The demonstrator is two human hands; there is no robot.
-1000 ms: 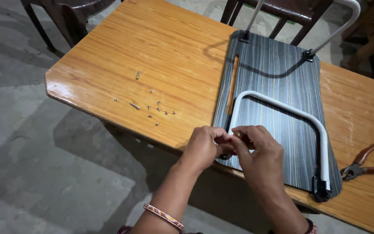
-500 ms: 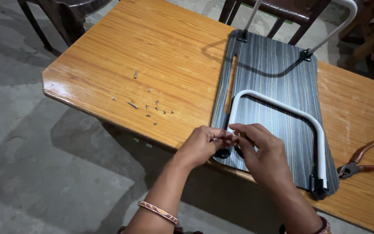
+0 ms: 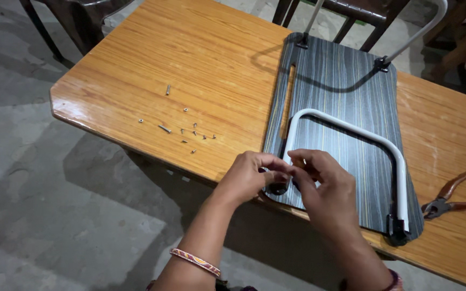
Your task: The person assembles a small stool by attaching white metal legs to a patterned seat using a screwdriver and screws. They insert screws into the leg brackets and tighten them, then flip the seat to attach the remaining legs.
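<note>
A dark striped board (image 3: pixel 341 102) lies upside down on a wooden table (image 3: pixel 211 64). A white U-shaped tube leg (image 3: pixel 351 129) lies folded flat on it, fixed in black brackets at its two near ends. My left hand (image 3: pixel 249 175) and my right hand (image 3: pixel 324 186) meet at the near left bracket (image 3: pixel 279 188), fingertips pinched together over the tube's end. Whether a small part sits between the fingers is hidden. A second white tube leg (image 3: pixel 422 32) stands up at the board's far end.
Several small screws and nuts (image 3: pixel 187 129) are scattered on the table left of the board. Pliers with reddish handles (image 3: pixel 451 200) lie at the right. Dark chairs (image 3: pixel 362 11) stand behind the table. Grey concrete floor (image 3: pixel 39 188) lies to the left.
The view has shifted slightly. Both hands stay at the near left bracket, fingers working a little closer together; nothing else on the table has moved.
</note>
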